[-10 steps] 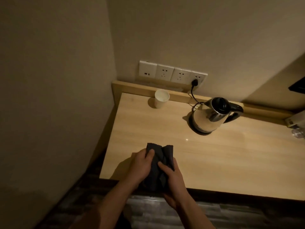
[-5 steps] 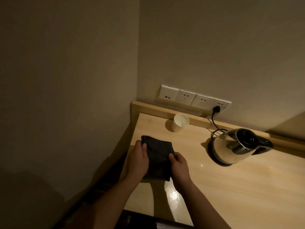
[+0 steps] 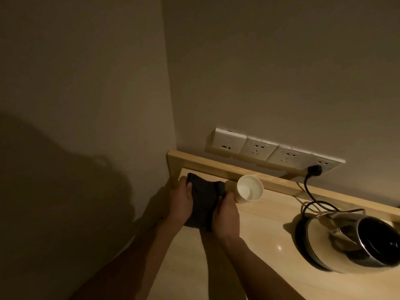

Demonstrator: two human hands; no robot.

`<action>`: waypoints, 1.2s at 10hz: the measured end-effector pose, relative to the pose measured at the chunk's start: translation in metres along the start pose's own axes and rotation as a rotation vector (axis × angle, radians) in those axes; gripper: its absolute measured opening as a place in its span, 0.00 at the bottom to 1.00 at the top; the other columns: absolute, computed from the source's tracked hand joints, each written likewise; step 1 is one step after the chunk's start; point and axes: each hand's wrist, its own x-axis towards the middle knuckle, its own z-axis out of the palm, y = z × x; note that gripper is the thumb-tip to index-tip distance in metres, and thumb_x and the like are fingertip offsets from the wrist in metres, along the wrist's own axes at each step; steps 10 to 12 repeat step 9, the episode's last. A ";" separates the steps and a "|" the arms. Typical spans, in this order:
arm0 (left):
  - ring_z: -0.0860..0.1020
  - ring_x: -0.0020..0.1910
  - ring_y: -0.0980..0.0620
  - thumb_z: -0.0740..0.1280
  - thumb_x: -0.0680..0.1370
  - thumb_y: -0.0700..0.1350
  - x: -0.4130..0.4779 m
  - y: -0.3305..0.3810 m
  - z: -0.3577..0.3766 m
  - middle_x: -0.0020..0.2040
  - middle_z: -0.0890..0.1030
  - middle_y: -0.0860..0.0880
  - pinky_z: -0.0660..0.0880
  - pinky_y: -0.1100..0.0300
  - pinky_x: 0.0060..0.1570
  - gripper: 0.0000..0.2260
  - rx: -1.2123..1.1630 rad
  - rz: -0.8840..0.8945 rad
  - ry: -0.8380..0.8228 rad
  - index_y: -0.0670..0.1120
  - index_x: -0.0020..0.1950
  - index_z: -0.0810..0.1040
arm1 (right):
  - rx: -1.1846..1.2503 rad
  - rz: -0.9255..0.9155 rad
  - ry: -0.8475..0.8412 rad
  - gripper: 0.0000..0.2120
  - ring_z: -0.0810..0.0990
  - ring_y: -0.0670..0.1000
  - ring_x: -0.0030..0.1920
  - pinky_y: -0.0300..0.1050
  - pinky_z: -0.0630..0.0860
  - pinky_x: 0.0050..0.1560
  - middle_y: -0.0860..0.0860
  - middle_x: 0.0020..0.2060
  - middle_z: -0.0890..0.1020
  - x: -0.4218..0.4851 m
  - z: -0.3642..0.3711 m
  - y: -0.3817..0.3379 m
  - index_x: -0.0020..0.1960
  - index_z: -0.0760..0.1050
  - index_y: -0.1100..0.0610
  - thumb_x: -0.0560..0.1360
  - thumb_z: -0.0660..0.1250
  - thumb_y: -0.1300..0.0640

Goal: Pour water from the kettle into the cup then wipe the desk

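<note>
A dark grey cloth (image 3: pixel 203 202) lies flat on the light wooden desk (image 3: pixel 255 239) in its far left corner. My left hand (image 3: pixel 180 203) presses its left edge and my right hand (image 3: pixel 225 215) presses its right edge. A white paper cup (image 3: pixel 249 189) stands upright just right of the cloth, nearly touching my right thumb. The steel kettle (image 3: pixel 355 241) with a black lid sits on its base at the right, partly cut by the frame edge.
A raised wooden lip (image 3: pixel 216 167) runs along the desk's back edge. Above it, a row of white wall sockets (image 3: pixel 275 150) holds the kettle's black plug (image 3: pixel 315 169) and cord. Walls close the desk at the left and back.
Both hands have slid the cloth away from the front edge toward the far left corner, up beside the cup. The view has moved closer; cup and kettle stay put.
</note>
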 end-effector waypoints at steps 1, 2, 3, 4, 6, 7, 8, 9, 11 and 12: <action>0.81 0.58 0.39 0.59 0.87 0.46 0.018 0.001 0.005 0.57 0.83 0.39 0.70 0.55 0.49 0.14 0.042 0.015 0.063 0.42 0.68 0.77 | -0.092 -0.100 -0.035 0.13 0.87 0.49 0.48 0.36 0.77 0.41 0.45 0.46 0.87 0.011 0.003 -0.007 0.58 0.78 0.45 0.83 0.60 0.40; 0.79 0.64 0.38 0.60 0.87 0.47 0.025 0.002 0.006 0.64 0.81 0.39 0.75 0.48 0.59 0.17 0.044 -0.002 0.087 0.43 0.74 0.75 | -0.257 -0.210 -0.072 0.25 0.84 0.50 0.55 0.42 0.81 0.53 0.51 0.63 0.80 0.017 0.006 -0.004 0.73 0.71 0.44 0.78 0.72 0.47; 0.73 0.69 0.42 0.63 0.85 0.47 0.019 -0.008 0.005 0.71 0.76 0.41 0.73 0.47 0.66 0.21 0.194 0.039 0.132 0.45 0.78 0.69 | -0.393 -0.238 -0.016 0.42 0.77 0.52 0.58 0.46 0.80 0.57 0.53 0.65 0.73 0.009 0.012 -0.002 0.76 0.63 0.51 0.69 0.80 0.52; 0.72 0.71 0.42 0.63 0.83 0.48 0.011 -0.018 0.004 0.74 0.72 0.41 0.74 0.42 0.68 0.24 0.423 0.205 0.163 0.46 0.79 0.69 | -0.490 -0.334 -0.025 0.40 0.75 0.56 0.66 0.52 0.77 0.64 0.55 0.71 0.74 0.008 0.015 0.007 0.76 0.66 0.53 0.69 0.77 0.46; 0.52 0.84 0.48 0.44 0.83 0.57 0.019 -0.025 0.012 0.84 0.57 0.46 0.46 0.46 0.79 0.31 0.843 0.425 -0.066 0.45 0.84 0.56 | -0.626 -0.405 -0.157 0.34 0.40 0.55 0.84 0.55 0.51 0.83 0.56 0.85 0.45 0.035 0.021 0.020 0.85 0.47 0.57 0.85 0.45 0.41; 0.40 0.83 0.51 0.39 0.83 0.60 0.024 -0.037 0.015 0.85 0.46 0.49 0.36 0.47 0.79 0.31 0.860 0.378 -0.118 0.48 0.83 0.43 | -0.642 -0.417 -0.151 0.34 0.35 0.53 0.84 0.51 0.42 0.81 0.54 0.84 0.41 0.037 0.025 0.031 0.85 0.42 0.56 0.85 0.42 0.39; 0.40 0.84 0.51 0.37 0.82 0.60 0.025 -0.032 0.013 0.86 0.45 0.49 0.39 0.44 0.81 0.31 0.890 0.360 -0.153 0.49 0.83 0.40 | -0.644 -0.387 -0.148 0.34 0.34 0.52 0.83 0.52 0.41 0.81 0.54 0.84 0.40 0.037 0.024 0.027 0.84 0.39 0.54 0.84 0.41 0.39; 0.39 0.84 0.51 0.36 0.82 0.61 0.020 -0.029 0.010 0.86 0.43 0.49 0.39 0.42 0.82 0.33 0.908 0.367 -0.136 0.48 0.85 0.41 | -0.629 -0.400 -0.183 0.34 0.32 0.52 0.83 0.55 0.44 0.83 0.53 0.84 0.37 0.030 0.019 0.022 0.83 0.35 0.52 0.84 0.41 0.39; 0.39 0.84 0.51 0.36 0.82 0.61 0.020 -0.029 0.010 0.86 0.43 0.49 0.39 0.42 0.82 0.33 0.908 0.367 -0.136 0.48 0.85 0.41 | -0.629 -0.400 -0.183 0.34 0.32 0.52 0.83 0.55 0.44 0.83 0.53 0.84 0.37 0.030 0.019 0.022 0.83 0.35 0.52 0.84 0.41 0.39; 0.39 0.84 0.51 0.36 0.82 0.61 0.020 -0.029 0.010 0.86 0.43 0.49 0.39 0.42 0.82 0.33 0.908 0.367 -0.136 0.48 0.85 0.41 | -0.629 -0.400 -0.183 0.34 0.32 0.52 0.83 0.55 0.44 0.83 0.53 0.84 0.37 0.030 0.019 0.022 0.83 0.35 0.52 0.84 0.41 0.39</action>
